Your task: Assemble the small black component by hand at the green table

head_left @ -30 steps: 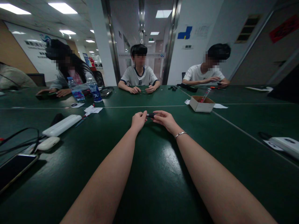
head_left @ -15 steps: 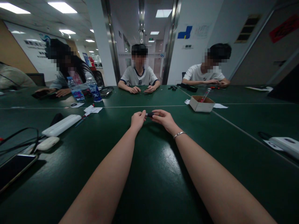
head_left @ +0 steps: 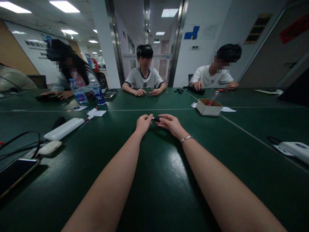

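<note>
Just above the green table (head_left: 154, 167), both hands meet at a small black piece with a silvery end (head_left: 156, 119). The thumb and fingers of my left hand (head_left: 144, 124) pinch it at the silvery end. My right hand (head_left: 171, 125), with a bracelet (head_left: 186, 139) at the wrist, is closed around the black end. Fingers cover much of the piece, so its exact kind cannot be made out.
At the right stands an open box (head_left: 209, 108) with a clear tube in it. Two bottles (head_left: 98, 94) stand at the left, beyond a white power bank (head_left: 64, 129) and a phone (head_left: 18, 174). Several people sit across the table.
Both hands and the black piece have shifted very slightly right, still in the same grip. Across the table, a person at the right has moved a hand onto a black case.
</note>
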Demonstrator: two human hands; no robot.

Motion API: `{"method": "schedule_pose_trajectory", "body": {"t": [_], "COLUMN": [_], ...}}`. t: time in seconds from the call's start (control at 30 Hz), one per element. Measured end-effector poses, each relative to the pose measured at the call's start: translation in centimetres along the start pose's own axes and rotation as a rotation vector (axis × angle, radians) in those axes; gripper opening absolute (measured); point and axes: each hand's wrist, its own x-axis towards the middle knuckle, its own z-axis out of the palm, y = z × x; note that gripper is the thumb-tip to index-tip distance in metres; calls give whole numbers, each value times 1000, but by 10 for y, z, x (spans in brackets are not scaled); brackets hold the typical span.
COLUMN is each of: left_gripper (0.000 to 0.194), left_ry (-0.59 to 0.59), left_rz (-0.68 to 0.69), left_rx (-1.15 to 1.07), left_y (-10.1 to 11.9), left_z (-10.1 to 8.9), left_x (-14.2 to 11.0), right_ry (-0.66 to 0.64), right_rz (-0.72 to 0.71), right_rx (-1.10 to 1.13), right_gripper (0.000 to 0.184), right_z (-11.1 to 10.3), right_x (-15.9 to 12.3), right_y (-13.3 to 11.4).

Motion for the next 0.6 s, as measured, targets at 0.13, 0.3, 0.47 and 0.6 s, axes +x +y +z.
{"method": "schedule_pose_trajectory", "body": {"t": [0.13, 0.3, 0.47, 0.6], "left_gripper": [30, 10, 14, 16], "left_ry": [-23, -17, -35, -55], "left_rz": [10, 5, 16, 19], "left_rx": [-110, -193, -195, -207], "left_y": [4, 14, 18, 18], "left_z": [1, 1, 1, 0], "left_x": [-1, -4, -6, -7], "right_ry": [11, 20, 34, 47], "right_rz": [15, 41, 71, 67], "right_rx": [5, -15, -26, -9], "right_gripper": [14, 9, 6, 6], "right_z": [0, 1, 2, 2], "right_x": [-1, -1, -1, 0], "right_y": [-1, -3, -4, -4]}}
